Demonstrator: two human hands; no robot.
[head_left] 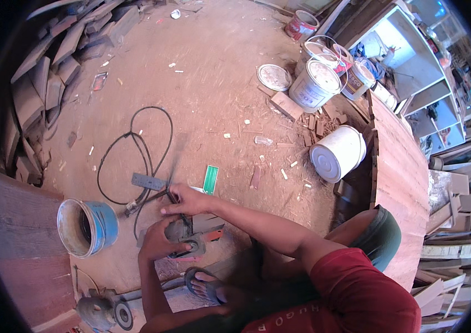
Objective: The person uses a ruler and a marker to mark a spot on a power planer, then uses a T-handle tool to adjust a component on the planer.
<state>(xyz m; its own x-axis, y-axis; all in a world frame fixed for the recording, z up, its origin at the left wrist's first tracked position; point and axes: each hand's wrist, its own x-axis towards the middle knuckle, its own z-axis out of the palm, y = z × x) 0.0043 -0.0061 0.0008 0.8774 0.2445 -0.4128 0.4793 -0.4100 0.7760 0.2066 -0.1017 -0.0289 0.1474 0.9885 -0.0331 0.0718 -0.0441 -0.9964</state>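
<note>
Low over the floor, my left hand (pixel 159 240) is closed around the side of a dark power tool (pixel 195 228) with orange-red parts, its thumb across a round part. The tool's exact kind is partly hidden by my hands. My right hand (pixel 190 201) is bent over the tool's far end, fingers closed where a black cord (pixel 142 145) meets them. That cord lies in loose loops on the floor beyond. A flat grey metal piece (pixel 147 181) rests on the cord just left of my right hand. Past my right wrist lies a green rectangular tray-like piece (pixel 210 178).
At the left stands a blue bucket (pixel 105 226), with a motor-like machine with a round wheel (pixel 123 315) nearer. Wood scraps (pixel 55 83) are piled far left. White pails (pixel 338 154), paint cans (pixel 302 25) and a wooden bench (pixel 399 183) line the right. My sandalled foot (pixel 206 286) is beside the tool.
</note>
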